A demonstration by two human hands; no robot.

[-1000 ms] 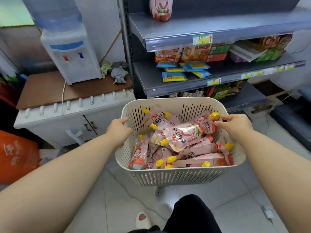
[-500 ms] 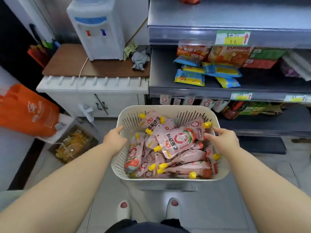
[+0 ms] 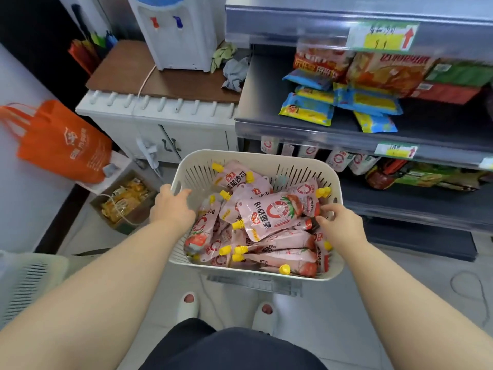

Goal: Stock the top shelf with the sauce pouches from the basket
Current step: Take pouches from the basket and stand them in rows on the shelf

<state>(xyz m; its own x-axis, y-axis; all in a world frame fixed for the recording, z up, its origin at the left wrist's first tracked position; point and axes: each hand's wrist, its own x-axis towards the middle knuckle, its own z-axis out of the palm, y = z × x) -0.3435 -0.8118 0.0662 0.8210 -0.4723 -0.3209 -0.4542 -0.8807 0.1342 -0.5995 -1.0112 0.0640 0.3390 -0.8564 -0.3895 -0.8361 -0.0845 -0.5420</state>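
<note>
Cream slotted plastic basket (image 3: pixel 269 160), heaped with pink yellow-capped sauce pouches (image 3: pixel 269 214), low before the grey metal shelving (image 3: pixel 293 124); left hand (image 3: pixel 170 206) grasping its left rim, right hand (image 3: pixel 340 225) loose-fingered over the pouches, gripping nothing; risk: one-handed hold may tip, spilling slippery pouches.

I'm seeing pale floor tiles (image 3: pixel 346 316), a white cabinet (image 3: pixel 149 129) with a brown top (image 3: pixel 165 81) on the left — grey metal shelving (image 3: pixel 293 124) on the right.
</note>
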